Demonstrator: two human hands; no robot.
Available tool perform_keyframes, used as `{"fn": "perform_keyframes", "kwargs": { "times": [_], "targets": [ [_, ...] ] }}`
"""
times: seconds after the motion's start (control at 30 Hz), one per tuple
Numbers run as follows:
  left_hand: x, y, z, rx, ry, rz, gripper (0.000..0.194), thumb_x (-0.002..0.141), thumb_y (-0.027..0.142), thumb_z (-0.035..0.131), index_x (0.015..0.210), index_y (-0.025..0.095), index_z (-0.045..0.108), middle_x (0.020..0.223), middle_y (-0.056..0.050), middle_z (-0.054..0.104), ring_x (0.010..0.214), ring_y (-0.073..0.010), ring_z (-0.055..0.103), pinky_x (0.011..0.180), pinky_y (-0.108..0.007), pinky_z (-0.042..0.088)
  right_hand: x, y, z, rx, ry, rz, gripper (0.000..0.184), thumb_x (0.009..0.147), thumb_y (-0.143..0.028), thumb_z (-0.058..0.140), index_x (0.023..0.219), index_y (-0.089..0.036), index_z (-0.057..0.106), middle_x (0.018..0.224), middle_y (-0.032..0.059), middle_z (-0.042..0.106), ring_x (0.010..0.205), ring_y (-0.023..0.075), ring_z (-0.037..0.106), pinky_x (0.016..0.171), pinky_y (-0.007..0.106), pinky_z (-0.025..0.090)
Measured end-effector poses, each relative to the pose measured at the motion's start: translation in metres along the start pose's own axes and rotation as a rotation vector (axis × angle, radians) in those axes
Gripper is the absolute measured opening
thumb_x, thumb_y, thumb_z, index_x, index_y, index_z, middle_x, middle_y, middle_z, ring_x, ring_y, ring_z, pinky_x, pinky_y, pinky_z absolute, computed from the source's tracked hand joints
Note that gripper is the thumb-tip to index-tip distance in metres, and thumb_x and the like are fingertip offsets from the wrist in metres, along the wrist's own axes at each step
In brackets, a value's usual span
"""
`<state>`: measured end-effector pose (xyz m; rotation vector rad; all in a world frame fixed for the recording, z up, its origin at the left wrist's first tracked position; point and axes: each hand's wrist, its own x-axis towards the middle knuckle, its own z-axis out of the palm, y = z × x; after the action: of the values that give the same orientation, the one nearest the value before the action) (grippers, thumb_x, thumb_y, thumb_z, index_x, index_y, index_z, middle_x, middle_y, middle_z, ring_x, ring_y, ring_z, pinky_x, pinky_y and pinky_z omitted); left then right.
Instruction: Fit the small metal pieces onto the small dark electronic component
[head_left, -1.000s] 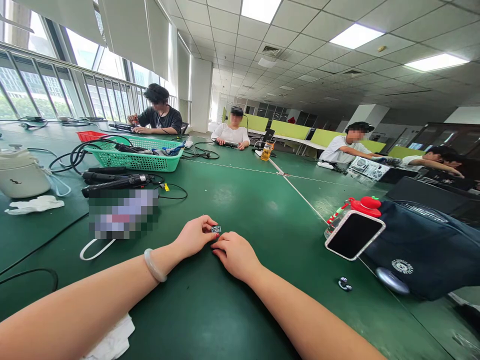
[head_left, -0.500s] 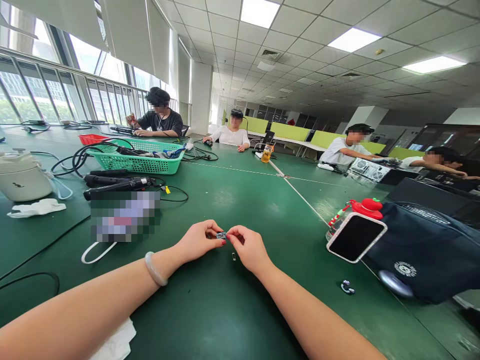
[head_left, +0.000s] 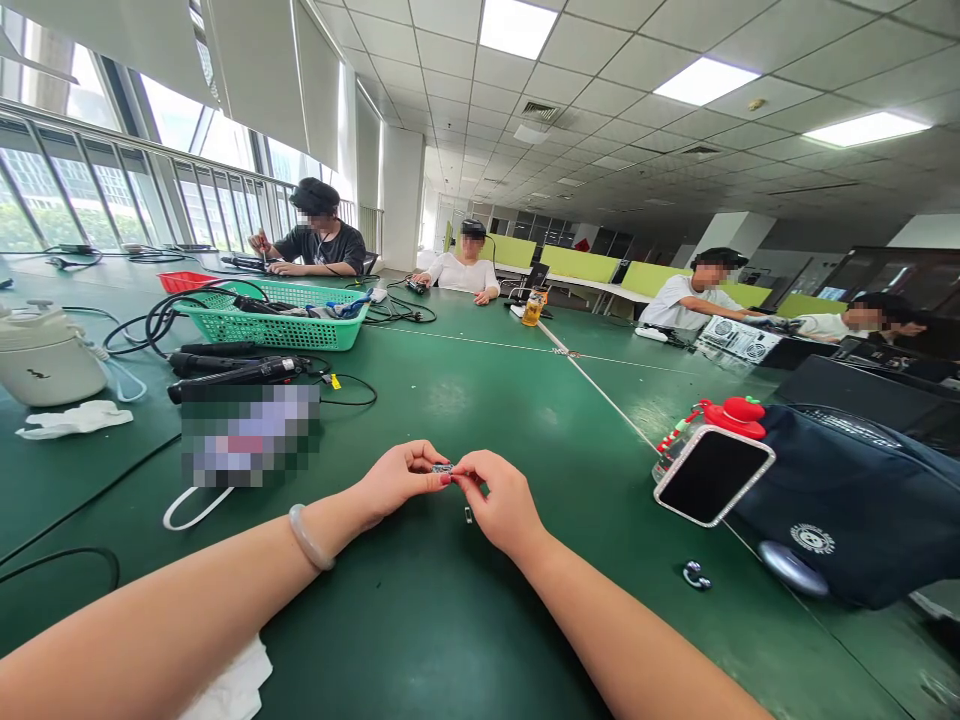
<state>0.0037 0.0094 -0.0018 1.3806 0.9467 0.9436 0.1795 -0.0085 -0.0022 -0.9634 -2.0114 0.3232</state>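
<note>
A small circuit board (head_left: 442, 468), dark with silvery parts, is pinched between the thumb and fingers of my left hand (head_left: 397, 480), which wears a pale bangle (head_left: 309, 538). My right hand (head_left: 496, 497) is closed at the board's right end, thumb and forefinger pressed together there. Fingers cover much of the board, so its finer details are hidden. Just below my right fingers, a tiny rectangular piece (head_left: 469, 515) with a pale rim lies on the green table (head_left: 405, 610).
Left are a green basket (head_left: 277, 325) of cables, black handheld tools (head_left: 236, 375) and a pale jug (head_left: 46, 360). A phone (head_left: 712, 475) leans by a dark bag (head_left: 840, 510) on the right, near an earbud (head_left: 696, 575). Several people sit farther off.
My right hand has shifted up and right onto the board's right end, uncovering the tiny rectangular piece on the table. The board has moved slightly right and now shows less of its face.
</note>
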Motion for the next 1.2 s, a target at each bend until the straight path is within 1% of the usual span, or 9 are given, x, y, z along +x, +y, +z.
{"fn": "perform_keyframes", "kwargs": {
  "times": [0.23, 0.47, 0.57, 0.67, 0.73, 0.83, 0.9, 1.03, 1.2],
  "targets": [
    [-0.003, 0.004, 0.0, -0.153, -0.063, -0.019, 0.027, 0.06, 0.026, 0.074, 0.077, 0.015, 0.057, 0.073, 0.001, 0.064, 0.07, -0.0096, 0.057, 0.071, -0.023, 0.041, -0.002, -0.003, -0.001, -0.077, 0.049, -0.112, 0.016, 0.086, -0.023, 0.046, 0.084, -0.021, 0.062, 0.085, 0.0034, 0.064, 0.081, 0.0139, 0.057, 0.075, 0.027, 0.046],
    [-0.001, 0.004, 0.0, -0.078, -0.046, -0.034, 0.03, 0.06, 0.03, 0.074, 0.079, 0.015, 0.056, 0.074, -0.001, 0.065, 0.07, -0.0111, 0.058, 0.07, -0.024, 0.042, -0.001, -0.003, -0.002, -0.053, 0.034, -0.034, 0.015, 0.084, -0.023, 0.048, 0.085, -0.021, 0.063, 0.086, 0.0039, 0.065, 0.082, 0.0149, 0.057, 0.076, 0.028, 0.046],
    [-0.001, 0.003, 0.0, -0.042, -0.024, -0.039, 0.031, 0.06, 0.032, 0.074, 0.079, 0.015, 0.056, 0.076, -0.002, 0.066, 0.072, -0.0128, 0.06, 0.071, -0.026, 0.043, 0.001, -0.002, -0.003, -0.059, -0.011, 0.044, 0.015, 0.083, -0.024, 0.051, 0.091, -0.022, 0.063, 0.087, 0.0031, 0.065, 0.077, 0.0141, 0.057, 0.073, 0.027, 0.046],
    [0.0, 0.002, 0.001, -0.028, 0.006, -0.043, 0.032, 0.06, 0.033, 0.074, 0.08, 0.015, 0.057, 0.08, -0.004, 0.068, 0.077, -0.0149, 0.062, 0.075, -0.029, 0.044, 0.001, 0.003, -0.008, -0.105, -0.081, 0.179, 0.018, 0.079, -0.027, 0.055, 0.095, -0.023, 0.061, 0.084, 0.0009, 0.064, 0.067, 0.0121, 0.054, 0.065, 0.026, 0.045],
    [0.001, 0.0, 0.001, -0.017, 0.026, -0.053, 0.033, 0.06, 0.034, 0.074, 0.082, 0.015, 0.057, 0.084, -0.006, 0.069, 0.081, -0.0167, 0.063, 0.079, -0.031, 0.045, -0.001, 0.006, -0.013, -0.139, -0.203, 0.274, 0.015, 0.075, -0.032, 0.06, 0.086, -0.022, 0.061, 0.073, -0.0009, 0.062, 0.061, 0.0116, 0.053, 0.058, 0.024, 0.042],
    [0.003, -0.003, 0.0, 0.01, 0.042, -0.058, 0.036, 0.06, 0.035, 0.074, 0.084, 0.014, 0.058, 0.086, -0.007, 0.07, 0.084, -0.0185, 0.064, 0.082, -0.033, 0.045, -0.006, 0.011, -0.018, -0.149, -0.385, 0.389, 0.02, 0.066, -0.038, 0.068, 0.072, -0.02, 0.06, 0.063, -0.0023, 0.057, 0.053, 0.0103, 0.05, 0.047, 0.021, 0.035],
    [0.003, -0.004, 0.0, 0.027, 0.043, -0.053, 0.037, 0.06, 0.035, 0.074, 0.085, 0.014, 0.058, 0.085, -0.008, 0.07, 0.084, -0.0186, 0.064, 0.082, -0.034, 0.046, -0.009, 0.011, -0.019, -0.162, -0.428, 0.402, 0.018, 0.064, -0.032, 0.07, 0.069, -0.02, 0.059, 0.063, -0.0027, 0.057, 0.052, 0.0093, 0.048, 0.045, 0.02, 0.033],
    [0.004, -0.005, 0.0, 0.037, 0.037, -0.057, 0.037, 0.06, 0.035, 0.074, 0.086, 0.014, 0.057, 0.086, -0.008, 0.07, 0.083, -0.018, 0.064, 0.083, -0.034, 0.045, -0.01, 0.01, -0.015, -0.188, -0.433, 0.376, 0.007, 0.068, -0.019, 0.066, 0.066, -0.02, 0.059, 0.067, -0.0021, 0.058, 0.056, 0.0093, 0.05, 0.05, 0.02, 0.034],
    [0.003, -0.004, 0.0, 0.061, 0.039, -0.063, 0.037, 0.059, 0.035, 0.074, 0.085, 0.015, 0.057, 0.086, -0.007, 0.07, 0.084, -0.0187, 0.064, 0.084, -0.035, 0.046, -0.008, 0.012, -0.009, -0.217, -0.402, 0.318, 0.009, 0.073, -0.013, 0.058, 0.067, -0.02, 0.058, 0.074, -0.0008, 0.059, 0.064, 0.011, 0.052, 0.057, 0.022, 0.038]
  ]
}}
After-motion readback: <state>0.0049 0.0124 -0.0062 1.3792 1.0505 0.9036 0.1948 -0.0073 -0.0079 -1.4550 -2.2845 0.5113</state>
